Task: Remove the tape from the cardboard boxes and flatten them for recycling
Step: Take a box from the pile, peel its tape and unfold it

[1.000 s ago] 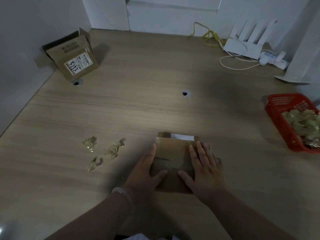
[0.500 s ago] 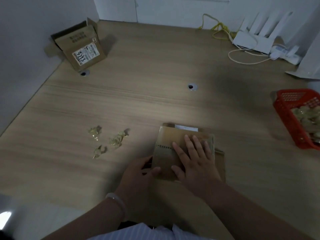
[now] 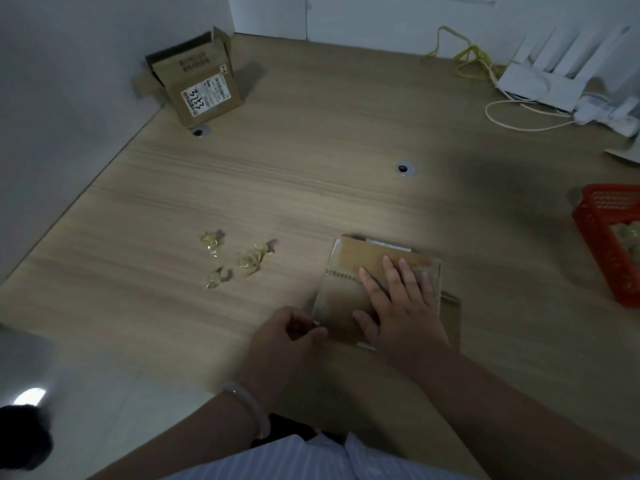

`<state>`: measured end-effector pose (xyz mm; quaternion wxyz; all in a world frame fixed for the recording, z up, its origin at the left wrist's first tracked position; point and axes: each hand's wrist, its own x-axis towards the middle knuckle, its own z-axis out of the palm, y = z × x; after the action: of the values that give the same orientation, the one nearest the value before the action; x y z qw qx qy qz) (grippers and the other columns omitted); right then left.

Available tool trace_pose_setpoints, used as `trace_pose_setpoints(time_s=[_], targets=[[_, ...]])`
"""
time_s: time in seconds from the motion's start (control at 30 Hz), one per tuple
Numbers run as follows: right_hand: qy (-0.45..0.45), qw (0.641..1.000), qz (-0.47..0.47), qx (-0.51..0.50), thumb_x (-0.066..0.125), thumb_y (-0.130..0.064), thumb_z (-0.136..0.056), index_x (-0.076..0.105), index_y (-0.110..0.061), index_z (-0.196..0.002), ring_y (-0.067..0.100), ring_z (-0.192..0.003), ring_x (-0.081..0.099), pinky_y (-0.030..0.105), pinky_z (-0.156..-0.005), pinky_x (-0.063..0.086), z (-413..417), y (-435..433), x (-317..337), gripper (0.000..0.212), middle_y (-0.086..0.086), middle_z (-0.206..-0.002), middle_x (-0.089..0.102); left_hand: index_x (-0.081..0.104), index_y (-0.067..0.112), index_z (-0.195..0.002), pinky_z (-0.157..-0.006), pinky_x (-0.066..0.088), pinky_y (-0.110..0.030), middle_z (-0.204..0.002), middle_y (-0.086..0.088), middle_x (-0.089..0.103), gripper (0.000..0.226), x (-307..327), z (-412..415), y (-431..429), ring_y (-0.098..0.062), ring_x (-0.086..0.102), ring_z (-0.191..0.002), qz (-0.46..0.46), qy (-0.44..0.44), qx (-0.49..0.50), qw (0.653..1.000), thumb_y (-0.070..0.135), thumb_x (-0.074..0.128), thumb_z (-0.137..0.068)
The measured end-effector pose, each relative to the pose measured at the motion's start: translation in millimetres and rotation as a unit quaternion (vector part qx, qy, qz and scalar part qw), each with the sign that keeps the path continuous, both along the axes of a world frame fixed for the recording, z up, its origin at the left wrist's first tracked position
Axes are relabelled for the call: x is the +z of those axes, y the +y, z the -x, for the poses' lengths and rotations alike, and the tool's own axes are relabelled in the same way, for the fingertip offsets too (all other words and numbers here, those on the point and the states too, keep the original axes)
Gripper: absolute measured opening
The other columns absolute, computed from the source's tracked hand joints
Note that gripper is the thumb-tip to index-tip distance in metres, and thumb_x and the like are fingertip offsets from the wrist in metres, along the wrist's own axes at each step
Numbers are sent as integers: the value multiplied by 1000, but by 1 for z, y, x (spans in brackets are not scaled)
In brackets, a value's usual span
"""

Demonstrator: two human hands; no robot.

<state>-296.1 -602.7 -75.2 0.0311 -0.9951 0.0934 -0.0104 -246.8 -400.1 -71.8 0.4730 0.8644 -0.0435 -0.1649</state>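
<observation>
Desk (image 3: 311,188) first: the task's thing, the flattened box (image 3: 343,292), lies on it near you, just right of centre. Its long axis runs away from you, far end leaning slightly right.

Second box (image 3: 197,81) is not flattened. It sits in the far-left corner against the wall, flaps open, well apart from both hands. Red basket (image 3: 595,216) is at the right edge with tape wads in it.

Right hand (image 3: 398,306) lies flat on the flattened box, fingers straight and spread, pointing away from you, pinning it down.

Left hand (image 3: 284,337) is the working one. It sits at the box's near-left corner, touching the edge, so the box lies right of and beyond its fingertips. Fingers are curled, thumb meeting forefinger. I can't tell whether a tape end is between them.

My read: glossy tape runs up the box's left edge, so the peel goes along the long axis, away from you, while the right hand holds it down.

Three loose tape wads (image 3: 249,259) lie left of the box, apart from it.

Writing:
- The white label (image 3: 205,97) on the far box has handwritten digits that read like "3133"; fine print is too small.
- The flat box shows a dotted print line, unreadable.
- No brand is legible.
</observation>
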Motion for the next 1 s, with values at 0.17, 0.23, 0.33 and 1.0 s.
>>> trace_pose_setpoints(time_s=[0.17,0.23,0.33,1.0], targets=[[-6,1000,-4,3,33,-61,-87,39,-28,-145,36,-140,30,54,-115,19,0,1,3,67,15,-151,35,68,19,-82,-70,47,-21,-83,6,63,13,7,-10,7,-9,59,-78,-56,-194,-120,972,11,75,-76],[-13,1000,-8,2,35,-60,-87,41,-27,-144,36,-139,32,55,-114,21,0,1,3,66,16,-150,37,72,14,-82,-71,46,-22,-86,1,63,8,12,-16,9,-11,57,-80,-67,-254,-156,952,11,76,-76],[-13,1000,-6,2,37,-61,-86,41,-28,-144,36,-139,31,54,-114,21,0,1,2,67,16,-151,36,70,14,-79,-67,45,-25,-86,0,64,6,17,-21,8,-15,59,-79,-86,-289,-210,930,19,67,-79],[8,998,-67,-12,34,-65,-85,39,-41,-142,26,-144,23,48,-117,17,0,-4,11,62,4,-153,34,50,11,-134,-104,36,-16,-129,8,55,40,13,-106,-52,8,48,-116,48,-15,-119,992,14,54,-95]])
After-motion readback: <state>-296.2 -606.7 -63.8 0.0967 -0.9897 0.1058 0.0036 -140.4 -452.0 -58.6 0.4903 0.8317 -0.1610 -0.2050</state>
